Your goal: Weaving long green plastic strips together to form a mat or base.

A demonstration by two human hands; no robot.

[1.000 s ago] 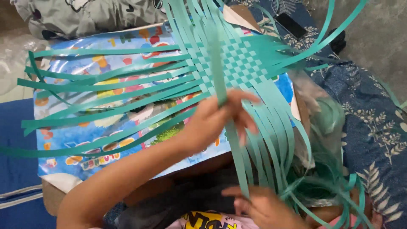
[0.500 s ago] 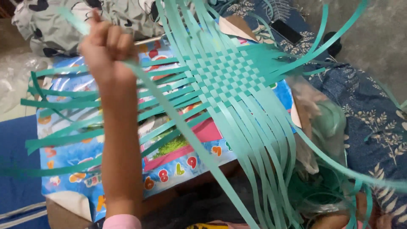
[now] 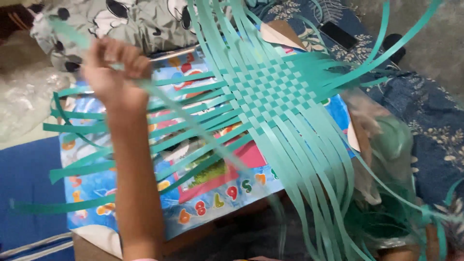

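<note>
My left hand (image 3: 116, 72) is raised at the upper left, fist shut on one long teal paper strip (image 3: 193, 125) that runs blurred from the fist down to the lower right. The strip belongs to a woven mat of teal paper strips (image 3: 273, 92), whose checkered middle lies on a colourful picture board (image 3: 212, 193). Loose strip ends fan out left, up and down to the lower right. A skin-coloured patch at the bottom right edge may be my right hand (image 3: 408, 251), mostly hidden by strips.
The board rests on a low brown box (image 3: 92, 244). Grey printed cloth (image 3: 145, 24) lies behind it, and a dark phone (image 3: 338, 35) sits on blue floral fabric (image 3: 430, 121) at the right. A clear plastic bag with teal strips (image 3: 391, 193) is at the lower right.
My left hand rose from the middle of the mat to the upper left, pulling a teal strip out long. My right hand dropped from the bottom centre toward the bottom right edge.
</note>
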